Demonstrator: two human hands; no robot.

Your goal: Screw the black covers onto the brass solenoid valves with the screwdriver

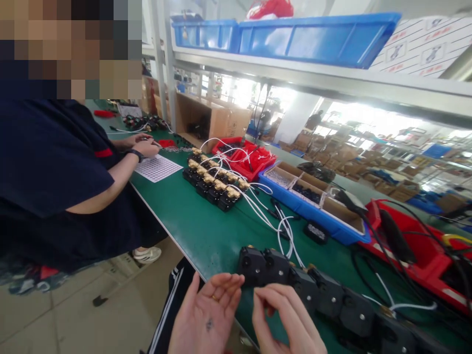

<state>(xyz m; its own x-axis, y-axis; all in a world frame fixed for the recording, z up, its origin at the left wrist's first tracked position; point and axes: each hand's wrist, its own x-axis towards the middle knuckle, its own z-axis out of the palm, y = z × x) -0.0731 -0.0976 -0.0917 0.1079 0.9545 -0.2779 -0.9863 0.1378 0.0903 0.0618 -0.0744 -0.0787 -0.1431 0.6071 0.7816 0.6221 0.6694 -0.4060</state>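
Bits (209, 324), small and dark, lie in the middle of the left hand (202, 310), opened palm up. Just beside it, the right hand (289, 319) has thumb and forefinger pinched together; whether anything sits between them, I cannot tell. Black blocks (328, 295) line the green table (173, 204) nearby. Farther along are a co-worker (73, 162) and, above, a shelf (295, 73) bearing blue bins (313, 42).

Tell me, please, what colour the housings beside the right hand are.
The housings are black, best seen in the head view.
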